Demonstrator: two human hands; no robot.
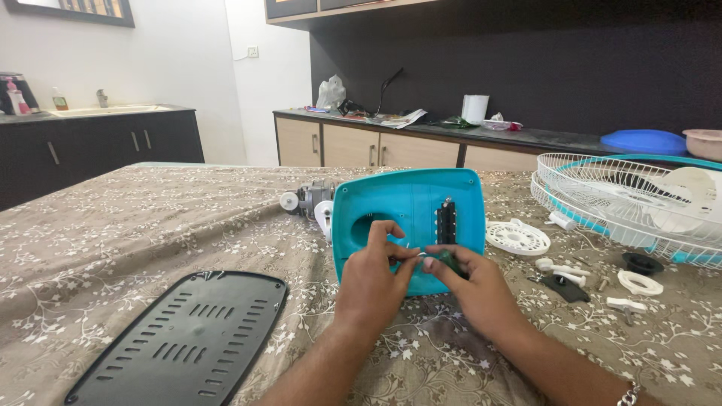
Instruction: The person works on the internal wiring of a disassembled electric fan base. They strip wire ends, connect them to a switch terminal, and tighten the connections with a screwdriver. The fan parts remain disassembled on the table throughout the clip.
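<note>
Nearest: black vented base plate point(180, 342) lying flat on the worktop point(98, 240), which wears a brown floral cloth. It sits left of the forearms, well apart from the other parts.

Both hands meet at the lower edge of the teal fan base housing point(410, 225), which stands tilted up, open side toward the camera. Left hand point(374, 282): fingers curled, thumb and forefinger pinched near the rim of the housing's round opening, seemingly steadying it. Right hand point(474, 289): fingers closed on a small dark green part point(451, 262), held against the housing just below the black switch block point(447, 221). Whether wires run to that part I cannot tell; too small.

Judgement: the step in hand is work on the wiring or a small component inside the base, mid-disassembly or mid-reassembly. The next move calls for fine fingertip work while the left hand keeps the housing from tipping.

Just behind the housing: grey motor point(308, 199) with white knobs. To the right: white round disc point(517, 237), loose white and black fittings point(635, 282), then the white wire fan guard point(624, 199) with teal rim.

Far: a counter point(421, 129) with paper roll, bag and clutter; a sink at left.
</note>
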